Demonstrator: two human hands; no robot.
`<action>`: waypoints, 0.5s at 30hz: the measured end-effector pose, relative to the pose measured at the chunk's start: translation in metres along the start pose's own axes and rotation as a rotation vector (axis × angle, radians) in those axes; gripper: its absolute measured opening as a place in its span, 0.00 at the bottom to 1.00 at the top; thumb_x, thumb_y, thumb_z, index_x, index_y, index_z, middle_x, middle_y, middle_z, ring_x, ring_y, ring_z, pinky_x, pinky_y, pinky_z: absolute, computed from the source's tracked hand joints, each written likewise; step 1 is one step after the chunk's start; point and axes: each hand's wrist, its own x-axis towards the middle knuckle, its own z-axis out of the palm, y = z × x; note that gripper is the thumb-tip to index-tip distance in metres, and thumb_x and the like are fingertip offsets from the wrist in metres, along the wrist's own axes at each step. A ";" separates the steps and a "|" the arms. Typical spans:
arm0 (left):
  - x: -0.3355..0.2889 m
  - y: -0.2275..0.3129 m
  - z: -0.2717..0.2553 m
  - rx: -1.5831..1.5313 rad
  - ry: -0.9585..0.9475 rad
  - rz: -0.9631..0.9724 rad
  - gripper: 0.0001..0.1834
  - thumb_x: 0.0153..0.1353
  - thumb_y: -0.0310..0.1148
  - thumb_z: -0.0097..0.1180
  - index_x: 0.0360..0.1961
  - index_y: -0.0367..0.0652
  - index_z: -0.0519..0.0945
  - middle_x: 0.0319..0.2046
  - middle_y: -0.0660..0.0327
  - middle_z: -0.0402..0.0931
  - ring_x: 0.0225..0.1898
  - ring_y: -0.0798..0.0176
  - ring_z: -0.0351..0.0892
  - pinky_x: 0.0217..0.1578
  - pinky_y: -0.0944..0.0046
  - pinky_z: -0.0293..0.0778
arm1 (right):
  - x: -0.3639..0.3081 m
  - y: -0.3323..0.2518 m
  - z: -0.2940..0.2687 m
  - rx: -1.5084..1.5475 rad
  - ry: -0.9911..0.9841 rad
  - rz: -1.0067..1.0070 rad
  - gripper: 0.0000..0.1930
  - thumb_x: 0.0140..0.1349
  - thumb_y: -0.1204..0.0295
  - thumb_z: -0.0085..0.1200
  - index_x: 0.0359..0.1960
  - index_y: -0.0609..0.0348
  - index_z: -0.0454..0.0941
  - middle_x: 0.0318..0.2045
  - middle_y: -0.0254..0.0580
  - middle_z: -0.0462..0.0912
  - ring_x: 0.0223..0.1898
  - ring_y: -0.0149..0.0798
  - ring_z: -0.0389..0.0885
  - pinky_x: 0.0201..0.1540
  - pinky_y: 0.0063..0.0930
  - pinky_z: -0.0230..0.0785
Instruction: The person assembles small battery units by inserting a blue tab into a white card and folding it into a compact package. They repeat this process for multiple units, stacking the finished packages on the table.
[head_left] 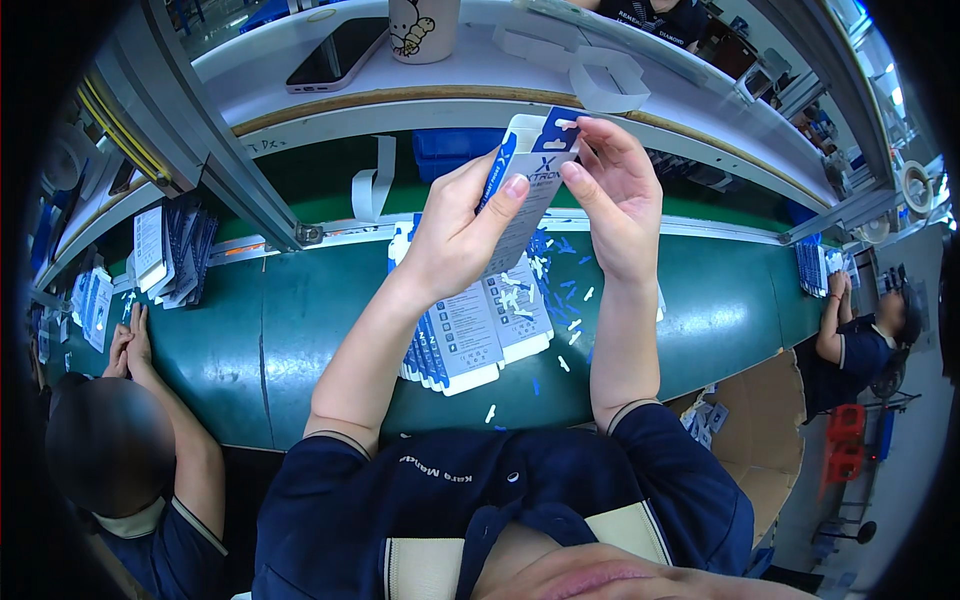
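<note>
Above the green bench I hold a slim grey, white and blue cardboard box [522, 215] with a hang tab, tilted, its top end away from me. My left hand [450, 240] is wrapped round its left side, the thumb lying on the printed face. My right hand [628, 205] has its thumb at the box's right edge and a fingertip at the blue hang tab, where a small white piece shows in the slot. Below lies a fanned stack of flat printed cartons [465, 340], partly hidden by my left hand and the box. Small white and blue cut-outs [515, 296] are scattered over and beside it.
A phone [338, 55], a cup [425, 35] and a paper strip [610, 82] lie on the raised shelf. A blue bin [440, 150] sits beneath it. Co-workers sit left [110, 440] and right [870, 340] beside carton stacks [180, 250]. An open cardboard box [755, 430] stands right of me.
</note>
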 end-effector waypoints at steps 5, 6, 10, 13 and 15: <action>0.006 -0.012 0.010 0.182 0.342 0.176 0.20 0.67 0.33 0.53 0.56 0.34 0.73 0.51 0.50 0.75 0.51 0.59 0.74 0.52 0.60 0.70 | -0.003 0.001 -0.003 -0.026 0.046 0.085 0.17 0.57 0.83 0.60 0.50 0.66 0.78 0.47 0.41 0.79 0.49 0.32 0.74 0.58 0.29 0.64; 0.009 -0.007 0.011 0.298 0.395 0.245 0.20 0.65 0.31 0.56 0.57 0.35 0.73 0.52 0.51 0.74 0.52 0.58 0.74 0.53 0.60 0.69 | -0.003 0.001 -0.003 -0.050 0.057 0.089 0.17 0.57 0.83 0.60 0.49 0.66 0.78 0.47 0.41 0.79 0.48 0.32 0.74 0.57 0.28 0.65; 0.010 -0.012 -0.003 0.694 0.302 0.467 0.27 0.56 0.24 0.63 0.59 0.40 0.73 0.50 0.52 0.75 0.53 0.52 0.74 0.54 0.57 0.69 | -0.001 0.005 -0.003 -0.431 0.031 -0.105 0.15 0.54 0.85 0.59 0.45 0.64 0.81 0.40 0.41 0.81 0.45 0.35 0.76 0.54 0.29 0.66; 0.010 -0.014 -0.003 0.672 0.265 0.405 0.21 0.55 0.24 0.63 0.53 0.42 0.79 0.43 0.55 0.78 0.53 0.51 0.73 0.52 0.57 0.70 | 0.000 0.004 0.003 -0.571 0.012 -0.179 0.15 0.51 0.85 0.58 0.42 0.61 0.82 0.34 0.41 0.81 0.43 0.39 0.77 0.53 0.32 0.67; 0.010 -0.014 -0.003 0.631 0.262 0.374 0.19 0.55 0.23 0.63 0.50 0.42 0.81 0.42 0.55 0.79 0.53 0.51 0.73 0.52 0.56 0.69 | 0.000 0.004 0.003 -0.520 0.008 -0.154 0.15 0.51 0.85 0.59 0.42 0.61 0.82 0.35 0.41 0.82 0.44 0.39 0.77 0.53 0.32 0.67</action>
